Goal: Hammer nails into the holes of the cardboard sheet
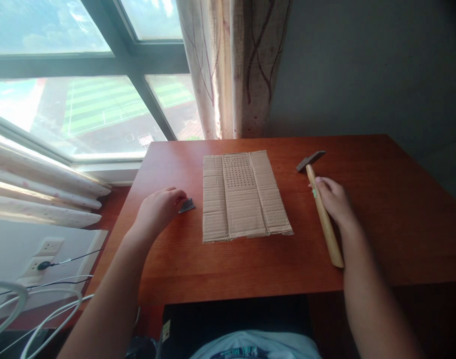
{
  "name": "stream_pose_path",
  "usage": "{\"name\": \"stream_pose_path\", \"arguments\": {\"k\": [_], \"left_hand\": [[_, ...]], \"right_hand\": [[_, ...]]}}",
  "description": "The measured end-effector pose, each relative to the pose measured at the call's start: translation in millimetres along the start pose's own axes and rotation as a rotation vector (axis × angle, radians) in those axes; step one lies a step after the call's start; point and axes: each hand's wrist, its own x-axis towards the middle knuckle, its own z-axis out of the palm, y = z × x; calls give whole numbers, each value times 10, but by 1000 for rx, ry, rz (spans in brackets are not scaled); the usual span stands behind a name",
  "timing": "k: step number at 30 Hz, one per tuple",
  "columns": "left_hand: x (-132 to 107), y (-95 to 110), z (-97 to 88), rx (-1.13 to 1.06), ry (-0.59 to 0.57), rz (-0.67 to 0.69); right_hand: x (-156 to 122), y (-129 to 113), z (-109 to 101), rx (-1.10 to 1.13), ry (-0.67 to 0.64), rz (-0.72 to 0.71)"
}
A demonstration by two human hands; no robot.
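Observation:
My right hand (333, 197) is wrapped around the upper handle of a hammer (327, 232), below its metal head. The wooden handle slants toward me, its butt end close to the table's front edge. At the left, my left hand (162, 202) has its fingers curled and pinched at a small bunch of thin dark nails (187, 205) on the table; whatever sits between the fingertips is hidden. Between both hands lies a creased sheet of corrugated cardboard (246, 212). A grid of small dark dots or holes marks its upper middle part.
The reddish-brown wooden table (243, 269) extends to the right along a grey wall (362, 70). A window (101, 109) and a patterned curtain (235, 70) stand behind it. White cables (69, 294) and a wall socket (44, 257) are at lower left.

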Motion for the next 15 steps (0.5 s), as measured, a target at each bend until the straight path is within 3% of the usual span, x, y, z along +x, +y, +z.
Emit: {"name": "stream_pose_path", "arguments": {"k": [15], "left_hand": [[-13,50,-64,88,-44,-4]], "right_hand": [[0,-15,5,19,1,-7]]}}
